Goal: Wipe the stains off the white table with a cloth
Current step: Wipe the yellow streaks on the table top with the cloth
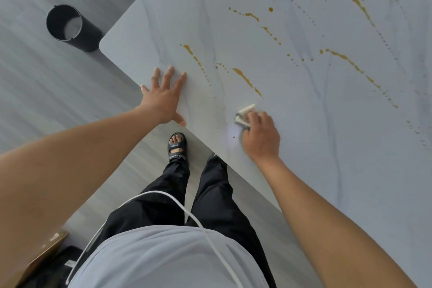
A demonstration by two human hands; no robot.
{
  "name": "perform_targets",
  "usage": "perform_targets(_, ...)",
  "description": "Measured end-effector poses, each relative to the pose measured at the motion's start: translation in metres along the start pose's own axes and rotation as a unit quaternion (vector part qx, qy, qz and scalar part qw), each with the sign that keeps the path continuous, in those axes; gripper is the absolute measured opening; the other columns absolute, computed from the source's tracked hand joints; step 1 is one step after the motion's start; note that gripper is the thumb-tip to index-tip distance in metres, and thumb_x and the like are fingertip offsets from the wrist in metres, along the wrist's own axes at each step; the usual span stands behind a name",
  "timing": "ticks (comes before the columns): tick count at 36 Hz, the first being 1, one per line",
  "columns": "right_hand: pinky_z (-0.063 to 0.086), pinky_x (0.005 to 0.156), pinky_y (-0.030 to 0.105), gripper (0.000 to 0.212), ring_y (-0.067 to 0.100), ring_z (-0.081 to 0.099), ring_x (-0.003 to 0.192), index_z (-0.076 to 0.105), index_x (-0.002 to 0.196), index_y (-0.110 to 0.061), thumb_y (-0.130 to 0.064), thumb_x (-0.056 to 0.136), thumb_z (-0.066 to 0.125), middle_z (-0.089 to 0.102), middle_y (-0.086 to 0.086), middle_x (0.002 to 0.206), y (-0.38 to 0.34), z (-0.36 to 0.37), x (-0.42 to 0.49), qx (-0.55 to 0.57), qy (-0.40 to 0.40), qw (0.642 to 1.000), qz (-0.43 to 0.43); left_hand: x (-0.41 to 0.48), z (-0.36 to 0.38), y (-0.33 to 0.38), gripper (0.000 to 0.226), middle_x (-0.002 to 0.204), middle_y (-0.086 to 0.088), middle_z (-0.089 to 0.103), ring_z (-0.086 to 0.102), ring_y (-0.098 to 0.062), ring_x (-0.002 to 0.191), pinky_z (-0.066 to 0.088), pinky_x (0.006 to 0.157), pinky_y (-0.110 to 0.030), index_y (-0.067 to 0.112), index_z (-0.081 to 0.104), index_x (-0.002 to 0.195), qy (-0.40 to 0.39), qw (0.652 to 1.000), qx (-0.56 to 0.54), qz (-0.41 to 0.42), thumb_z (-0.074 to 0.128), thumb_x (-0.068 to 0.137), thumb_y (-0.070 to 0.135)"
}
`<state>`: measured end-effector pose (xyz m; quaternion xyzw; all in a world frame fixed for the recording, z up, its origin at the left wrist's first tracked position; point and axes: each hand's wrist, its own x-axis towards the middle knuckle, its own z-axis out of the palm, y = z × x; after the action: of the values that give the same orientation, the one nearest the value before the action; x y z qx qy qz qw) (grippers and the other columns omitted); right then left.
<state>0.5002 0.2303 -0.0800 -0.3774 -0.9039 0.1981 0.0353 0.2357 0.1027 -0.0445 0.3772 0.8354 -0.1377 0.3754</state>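
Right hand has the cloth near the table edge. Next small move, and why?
Probably push the cloth away from the body onto the brown streak just beyond it: the right hand grips it on the table, that streak is the nearest stain, and the left hand braces flat.

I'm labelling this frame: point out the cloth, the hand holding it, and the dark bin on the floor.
cloth (246, 109), head view, pale folded edge beyond the fingers.
right hand (261, 137), head view, back of the hand.
dark bin (90, 35), head view, its outer wall.

The left hand (163, 98) is lying flat, fingers (169, 75) spread, on the counter (350, 147) while the right hand (261, 138) is gripping the cloth (245, 110).
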Motion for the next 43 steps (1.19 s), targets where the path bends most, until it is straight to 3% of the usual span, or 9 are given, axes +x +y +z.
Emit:
perform_targets(3, 0.046, 0.049, 0.032, 0.035, 0.032, 0.057, 0.078, 0.064, 0.098, -0.010, -0.004, 0.065, 0.071, 0.060, 0.008, 0.094, 0.000, 0.005, -0.010, -0.014, -0.079, 0.987, -0.138, 0.000, 0.000, -0.001, 0.150, 0.166, 0.000, -0.028, -0.026, -0.039, 0.152, 0.010, 0.116, -0.077, 0.034, -0.019, 0.159, -0.001, 1.000, 0.000, 0.004, 0.092, 0.061, 0.058)
perform_targets(5, 0.044, 0.049, 0.030, 0.034, 0.031, 0.058, 0.079, 0.065, 0.098, -0.011, -0.005, 0.066, 0.071, 0.061, 0.007, 0.096, 0.005, 0.003, -0.007, -0.015, -0.090, 0.986, -0.141, 0.001, 0.000, -0.001, 0.150, 0.166, 0.000, -0.028, -0.026, -0.039, 0.152, 0.010, 0.116, -0.077, 0.034, -0.019, 0.159, 0.000, 1.000, -0.002, 0.005, 0.092, 0.061, 0.057)
perform_targets(11, 0.043, 0.055, 0.033, 0.031, 0.034, 0.055, 0.086, 0.063, 0.100, -0.010, -0.011, 0.074, 0.047, 0.060, 0.010, 0.100, -0.003, 0.003, -0.005, 0.024, 0.011, 0.995, 0.092, 0.002, 0.000, -0.001, 0.150, 0.166, 0.001, -0.029, -0.027, -0.039, 0.152, 0.010, 0.116, -0.077, 0.035, -0.019, 0.159, -0.003, 1.000, -0.004, 0.004, 0.093, 0.061, 0.056)
perform_targets(15, 0.044, 0.050, 0.031, 0.029, 0.032, 0.056, 0.076, 0.063, 0.097, -0.009, -0.004, 0.069, 0.065, 0.060, 0.010, 0.093, -0.019, 0.015, -0.029, -0.009, -0.031, 0.998, -0.059, 0.001, 0.000, -0.001, 0.150, 0.166, 0.001, -0.028, -0.027, -0.039, 0.152, 0.011, 0.115, -0.078, 0.035, -0.019, 0.159, -0.003, 1.000, -0.002, 0.004, 0.093, 0.062, 0.056)
perform_targets(19, 0.052, 0.057, 0.038, 0.033, 0.033, 0.059, 0.085, 0.063, 0.101, -0.015, -0.007, 0.069, 0.066, 0.063, 0.008, 0.101, -0.018, 0.018, -0.037, -0.010, -0.119, 0.979, -0.165, 0.001, 0.000, -0.001, 0.149, 0.167, 0.000, -0.027, -0.026, -0.039, 0.152, 0.013, 0.115, -0.078, 0.035, -0.019, 0.159, 0.001, 1.000, 0.001, 0.006, 0.092, 0.062, 0.057)
perform_targets(23, 0.045, 0.051, 0.032, 0.029, 0.035, 0.059, 0.080, 0.064, 0.098, -0.010, -0.005, 0.070, 0.069, 0.061, 0.010, 0.096, -0.009, 0.010, -0.019, -0.012, -0.070, 0.996, -0.048, 0.000, 0.000, -0.001, 0.150, 0.166, 0.001, -0.028, -0.026, -0.039, 0.152, 0.013, 0.115, -0.078, 0.035, -0.020, 0.159, 0.001, 1.000, 0.004, 0.006, 0.092, 0.061, 0.058)
perform_targets(27, 0.034, 0.052, 0.029, 0.027, 0.033, 0.054, 0.078, 0.061, 0.095, -0.008, -0.010, 0.074, 0.045, 0.058, 0.011, 0.094, -0.013, 0.009, -0.015, -0.011, 0.020, 0.997, 0.078, 0.000, 0.000, -0.002, 0.149, 0.166, 0.001, -0.028, -0.026, -0.038, 0.152, 0.012, 0.115, -0.078, 0.036, -0.021, 0.158, 0.000, 1.000, 0.002, 0.008, 0.092, 0.062, 0.057)
perform_targets(35, 0.034, 0.048, 0.026, 0.027, 0.030, 0.053, 0.072, 0.063, 0.092, -0.010, -0.001, 0.066, 0.062, 0.059, 0.006, 0.093, -0.046, 0.029, -0.060, -0.018, -0.023, 0.999, -0.023, 0.000, 0.001, -0.005, 0.148, 0.167, 0.000, -0.027, -0.025, -0.039, 0.153, 0.015, 0.115, -0.077, 0.037, -0.021, 0.159, 0.007, 1.000, 0.007, 0.015, 0.091, 0.063, 0.058)
perform_targets(43, 0.033, 0.054, 0.023, 0.038, 0.024, 0.053, 0.082, 0.062, 0.101, -0.014, -0.010, 0.070, 0.040, 0.060, 0.002, 0.101, -0.080, 0.036, -0.087, 0.005, -0.028, 0.999, 0.024, 0.000, 0.002, -0.008, 0.146, 0.167, -0.002, -0.028, -0.025, -0.040, 0.153, 0.013, 0.115, -0.078, 0.037, -0.020, 0.159, 0.005, 0.999, 0.011, 0.031, 0.089, 0.065, 0.060)
